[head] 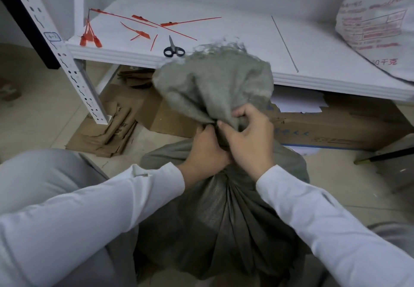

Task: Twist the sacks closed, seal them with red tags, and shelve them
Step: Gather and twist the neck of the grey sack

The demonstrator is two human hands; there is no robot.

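A grey-green woven sack (224, 224) stands on the floor between my knees, its neck gathered and its loose frayed top (212, 80) flaring up in front of the shelf edge. My left hand (206, 150) grips the gathered neck from the left. My right hand (248, 138) grips the same neck from the right, fingers curled into the cloth just above the left hand. Several red tags (143, 33) lie scattered on the white shelf (235, 28), and a bunch of them (89, 37) hangs at its left corner.
Black-handled scissors (173, 49) lie near the shelf's front edge. A white printed sack (378, 17) sits at the shelf's right end. Flattened cardboard (116, 125) and a long box (340, 127) lie on the floor under the shelf. A white perforated upright (67, 62) stands at left.
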